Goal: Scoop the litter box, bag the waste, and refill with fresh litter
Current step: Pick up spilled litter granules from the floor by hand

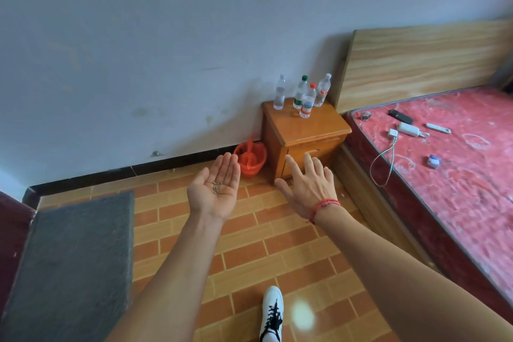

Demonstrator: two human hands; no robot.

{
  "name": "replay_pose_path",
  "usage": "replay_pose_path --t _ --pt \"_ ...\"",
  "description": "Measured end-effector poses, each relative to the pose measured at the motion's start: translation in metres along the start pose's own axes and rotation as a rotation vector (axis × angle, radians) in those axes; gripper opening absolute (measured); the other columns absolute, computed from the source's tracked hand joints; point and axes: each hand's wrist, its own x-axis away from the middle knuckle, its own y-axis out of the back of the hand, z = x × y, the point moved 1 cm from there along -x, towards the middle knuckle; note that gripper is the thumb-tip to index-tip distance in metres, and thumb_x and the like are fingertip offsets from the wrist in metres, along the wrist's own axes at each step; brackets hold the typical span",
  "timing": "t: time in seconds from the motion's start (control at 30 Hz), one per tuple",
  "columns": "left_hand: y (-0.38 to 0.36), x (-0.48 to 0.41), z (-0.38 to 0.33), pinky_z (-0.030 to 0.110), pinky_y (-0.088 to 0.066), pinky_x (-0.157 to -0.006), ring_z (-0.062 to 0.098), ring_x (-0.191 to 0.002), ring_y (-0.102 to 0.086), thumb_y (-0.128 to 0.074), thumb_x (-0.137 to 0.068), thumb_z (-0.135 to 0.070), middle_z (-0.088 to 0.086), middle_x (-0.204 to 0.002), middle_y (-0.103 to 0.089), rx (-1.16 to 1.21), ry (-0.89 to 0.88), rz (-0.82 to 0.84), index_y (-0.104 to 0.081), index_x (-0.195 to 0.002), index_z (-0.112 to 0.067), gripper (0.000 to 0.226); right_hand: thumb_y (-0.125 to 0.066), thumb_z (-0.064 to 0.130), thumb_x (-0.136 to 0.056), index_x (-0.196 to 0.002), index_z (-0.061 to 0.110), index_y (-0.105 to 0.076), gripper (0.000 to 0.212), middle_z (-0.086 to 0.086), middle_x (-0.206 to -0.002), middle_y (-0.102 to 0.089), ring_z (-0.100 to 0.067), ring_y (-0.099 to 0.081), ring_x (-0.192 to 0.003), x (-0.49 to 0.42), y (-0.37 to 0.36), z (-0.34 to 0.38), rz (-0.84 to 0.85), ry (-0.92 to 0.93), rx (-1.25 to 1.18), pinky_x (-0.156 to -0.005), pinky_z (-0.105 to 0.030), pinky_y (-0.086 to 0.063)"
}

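My left hand [215, 186] is stretched out palm up with flat fingers, and a few small dark grey bits [217, 186] rest in the palm. My right hand [306, 184] is held palm down with fingers spread, a red cord around its wrist, empty. Beyond both hands an orange plastic bin [251, 158] stands on the floor by the wall, with an orange handle sticking up out of it. No litter box, scoop or bag is in view.
A wooden nightstand [305, 133] with several water bottles [302, 96] stands right of the bin. A bed with a red cover [458, 169] carrying chargers and small devices fills the right. A grey mat [75, 264] lies at left on the tiled floor. My white shoe [272, 314] is below.
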Motion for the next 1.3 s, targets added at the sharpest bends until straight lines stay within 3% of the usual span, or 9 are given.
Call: replay_pose_path --t 0.3,0.4,0.63,0.93,1.3 --pt "-0.073 -0.123 0.031 0.043 -0.058 -0.089 0.035 -0.103 -0.070 -0.036 -0.104 -0.020 0.020 -0.110 -0.072 -0.016 -0.029 -0.022 -0.060 -0.117 0.005 0.036 -0.025 0.066 -0.093 -0.151 0.033 -0.017 0.067 -0.014 -0.158 -0.019 -0.035 -0.019 -0.143 -0.138 -0.005 -0.056 0.058 0.023 -0.008 -0.114 -0.055 -0.021" --pt "-0.089 -0.155 0.029 0.043 -0.055 -0.093 0.035 -0.110 -0.067 -0.036 -0.104 -0.020 0.020 -0.111 -0.072 -0.018 -0.042 -0.036 -0.059 -0.119 0.005 0.037 -0.025 0.066 -0.093 -0.151 0.034 -0.017 0.067 -0.014 -0.158 -0.018 -0.036 -0.019 -0.144 -0.176 -0.004 -0.061 0.084 0.033 -0.009 -0.114 -0.054 -0.021" --pt "-0.120 -0.240 0.013 0.043 -0.050 -0.100 0.035 -0.113 -0.065 -0.035 -0.105 -0.020 0.021 -0.112 -0.071 -0.018 -0.040 -0.059 -0.061 -0.116 0.006 0.039 -0.023 0.066 -0.092 -0.151 0.033 -0.019 0.067 -0.013 -0.158 -0.020 -0.036 -0.021 -0.143 -0.268 -0.015 -0.059 0.110 0.053 -0.031 -0.114 -0.053 -0.023" --pt "-0.145 -0.377 -0.026 0.044 -0.053 -0.093 0.036 -0.109 -0.066 -0.034 -0.105 -0.018 0.022 -0.113 -0.070 -0.036 0.029 -0.126 -0.060 -0.116 0.007 0.038 -0.025 0.065 -0.093 -0.151 0.032 -0.018 0.067 -0.013 -0.158 -0.019 -0.035 -0.021 -0.143 -0.398 -0.047 -0.042 0.172 0.002 0.009 -0.114 -0.052 -0.023" --pt "-0.142 -0.508 -0.045 0.043 -0.051 -0.097 0.036 -0.102 -0.070 -0.035 -0.104 -0.019 0.022 -0.113 -0.071 -0.086 0.071 -0.253 -0.060 -0.117 0.007 0.038 -0.025 0.064 -0.094 -0.152 0.032 -0.019 0.067 -0.014 -0.158 -0.019 -0.035 -0.021 -0.144 -0.514 -0.099 -0.027 0.283 0.013 -0.005 -0.115 -0.051 -0.022"
